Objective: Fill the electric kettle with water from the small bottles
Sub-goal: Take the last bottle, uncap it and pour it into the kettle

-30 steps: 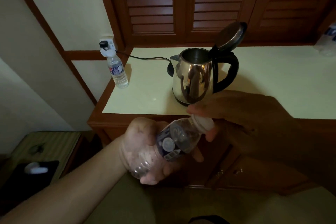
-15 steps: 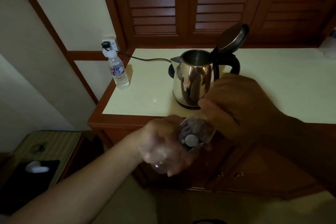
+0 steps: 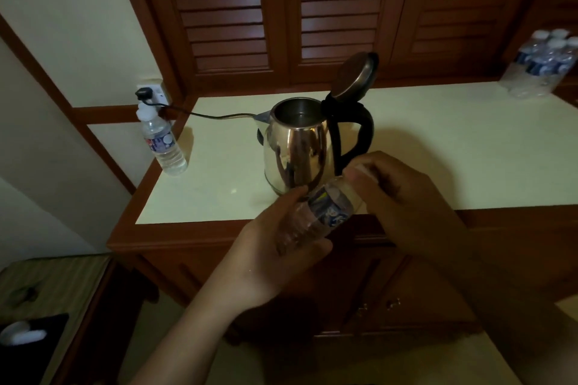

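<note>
A shiny steel electric kettle (image 3: 297, 150) with a black handle stands on the pale countertop (image 3: 438, 141), its lid (image 3: 353, 75) tipped up and open. Just in front of it, my left hand (image 3: 281, 247) grips the body of a small clear water bottle (image 3: 325, 212) with a blue label, tilted with its neck up to the right. My right hand (image 3: 403, 197) is closed over the bottle's white cap (image 3: 364, 169). A second small bottle (image 3: 162, 141) with a white cap stands upright at the counter's left edge.
A black cord runs from the kettle to a wall socket (image 3: 150, 92) at the left. A wrapped pack of small bottles (image 3: 541, 66) sits at the far right. Wooden louvred doors stand behind the counter. A low side table (image 3: 62, 278) is at the lower left.
Both hands have lifted the bottle up toward the counter edge, close to the kettle. The bottle's neck now points up and right, with my right hand still on the cap.
</note>
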### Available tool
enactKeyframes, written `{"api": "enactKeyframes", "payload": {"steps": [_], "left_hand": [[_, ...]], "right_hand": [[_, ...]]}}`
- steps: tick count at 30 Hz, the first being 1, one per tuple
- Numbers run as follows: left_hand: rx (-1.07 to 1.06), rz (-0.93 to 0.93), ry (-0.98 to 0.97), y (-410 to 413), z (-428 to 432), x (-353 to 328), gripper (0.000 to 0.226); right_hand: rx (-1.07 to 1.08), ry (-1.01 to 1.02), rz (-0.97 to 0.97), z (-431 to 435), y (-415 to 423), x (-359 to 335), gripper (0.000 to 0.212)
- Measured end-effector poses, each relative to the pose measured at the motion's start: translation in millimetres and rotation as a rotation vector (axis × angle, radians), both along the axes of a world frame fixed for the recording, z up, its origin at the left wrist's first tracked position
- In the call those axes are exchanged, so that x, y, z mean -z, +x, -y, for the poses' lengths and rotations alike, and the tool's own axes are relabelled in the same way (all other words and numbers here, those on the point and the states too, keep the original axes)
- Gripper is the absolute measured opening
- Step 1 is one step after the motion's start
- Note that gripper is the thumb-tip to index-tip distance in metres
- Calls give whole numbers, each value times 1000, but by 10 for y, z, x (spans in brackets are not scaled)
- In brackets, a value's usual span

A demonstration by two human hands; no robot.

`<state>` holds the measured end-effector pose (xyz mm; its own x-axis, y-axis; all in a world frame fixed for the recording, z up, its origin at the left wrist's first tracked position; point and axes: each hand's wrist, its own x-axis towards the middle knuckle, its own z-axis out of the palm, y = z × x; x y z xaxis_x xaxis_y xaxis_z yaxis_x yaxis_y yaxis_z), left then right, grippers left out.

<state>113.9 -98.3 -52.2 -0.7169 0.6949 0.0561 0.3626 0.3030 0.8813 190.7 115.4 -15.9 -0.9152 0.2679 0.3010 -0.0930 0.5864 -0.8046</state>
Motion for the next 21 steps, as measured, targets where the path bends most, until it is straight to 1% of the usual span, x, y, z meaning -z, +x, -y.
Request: {"api": "enactKeyframes", "payload": {"steps": [2,4,6,9,10,14,17,21], "left_hand": [[11,-12,49,41,-49,-1,56],[-14,6,113,74,-116,6,48],[-36,50,149,87,-191,13,44],[-9,87,110,98,-292,56,43],[7,100,91,101,-319,87,43],[31,117,53,134,-463,213,47],[13,82,63,124,-627,244,43],[99,103,114,123,-927,222,35]], "right_hand": [[-14,-88,-13,-61,46,8,24],[-15,-146,27,-111,58,18,30],[-5,-145,100,-156,57,59,35],[-11,-168,159,-174,83,184,59],[-6,-197,146,-168,94,225,60],[50,-271,68,-158,146,298,43],[117,-294,43,-224,175,323,43],[194,-294,-17,-386,252,305,45]]}}
